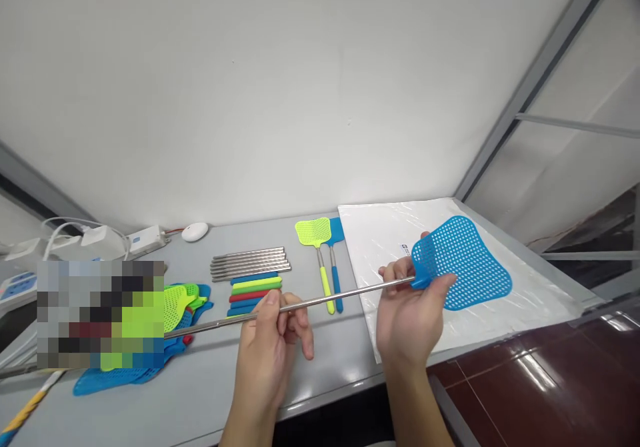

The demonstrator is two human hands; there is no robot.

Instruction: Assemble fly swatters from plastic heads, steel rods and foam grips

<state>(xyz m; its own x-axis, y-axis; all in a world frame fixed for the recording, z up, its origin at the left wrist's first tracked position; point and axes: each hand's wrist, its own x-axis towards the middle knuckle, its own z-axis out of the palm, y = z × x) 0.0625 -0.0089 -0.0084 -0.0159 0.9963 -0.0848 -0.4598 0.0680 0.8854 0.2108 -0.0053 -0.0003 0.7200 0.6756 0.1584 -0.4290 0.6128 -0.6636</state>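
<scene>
A rounded white plastic device (195, 232) sits near a boxy white plastic adapter (146, 239) on the flat grey worktop (195, 403).

Your smooth grey counter (190, 407) carries a row of slim silver metal rods (250, 265) and, just in front of them, a row of blue, green, yellow-green and red tubular grips (256, 287). To their right you have a yellow-green mesh fly swatter (313, 232) partly overlapping a blue mesh fly swatter (337, 231). A glossy white plastic sheet (370, 240) covers your right end; a heap of blue and yellow-green mesh swatter heads (175, 308), partly blurred out, lies left, with a white oval device (195, 232) behind.
</scene>
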